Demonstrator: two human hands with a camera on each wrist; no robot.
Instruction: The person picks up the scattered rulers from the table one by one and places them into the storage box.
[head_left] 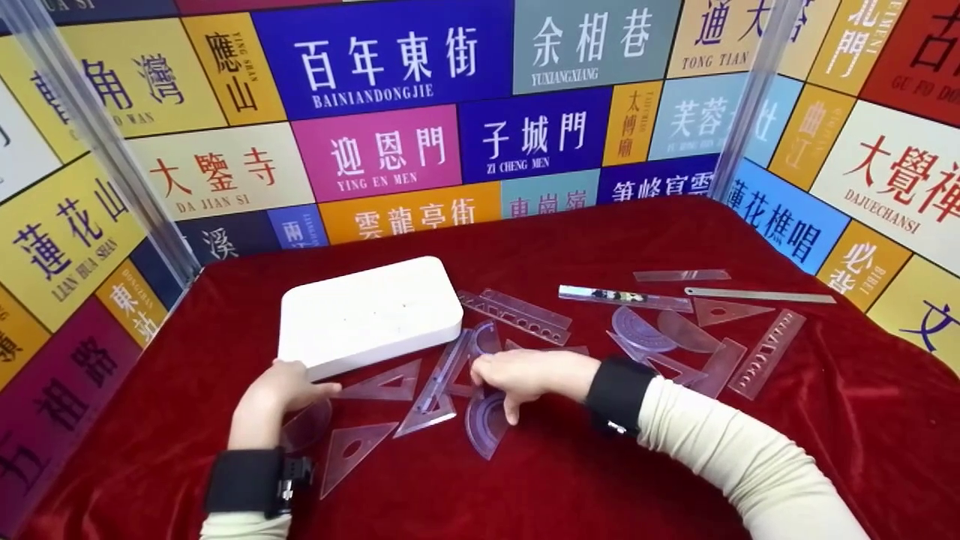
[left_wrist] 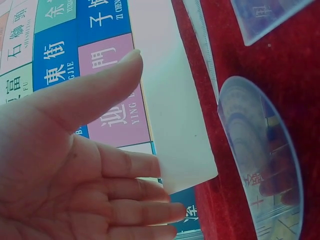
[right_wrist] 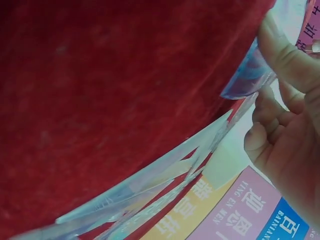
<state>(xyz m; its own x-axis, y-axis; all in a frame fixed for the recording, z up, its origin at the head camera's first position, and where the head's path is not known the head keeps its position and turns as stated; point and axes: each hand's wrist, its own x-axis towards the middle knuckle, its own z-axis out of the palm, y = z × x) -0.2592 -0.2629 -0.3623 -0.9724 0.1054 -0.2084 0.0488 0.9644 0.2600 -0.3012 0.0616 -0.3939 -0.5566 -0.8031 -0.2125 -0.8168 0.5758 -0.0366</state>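
Note:
My left hand (head_left: 281, 390) is at the near left corner of a white box (head_left: 367, 311), fingers straight and thumb spread in the left wrist view. Below that hand lies a clear round-edged protractor (head_left: 307, 425), with a clear set square (head_left: 354, 450) beside it. My right hand (head_left: 521, 373) reaches down over a purple-tinted protractor (head_left: 484, 435), thumb and fingers spread apart at its upper end. In the right wrist view the thumb overlaps the edge of this protractor (right_wrist: 248, 75). A second protractor (head_left: 485, 339) and a long-sided set square (head_left: 431, 405) lie just left of the right hand.
Clear stencil rulers (head_left: 517, 315) lie right of the box. Farther right, more protractors (head_left: 641, 330), a patterned ruler (head_left: 626, 298), a metal ruler (head_left: 757, 295) and a stencil ruler (head_left: 766, 356) spread over the red cloth (head_left: 600, 480). Sign-covered walls (head_left: 390, 67) enclose the table.

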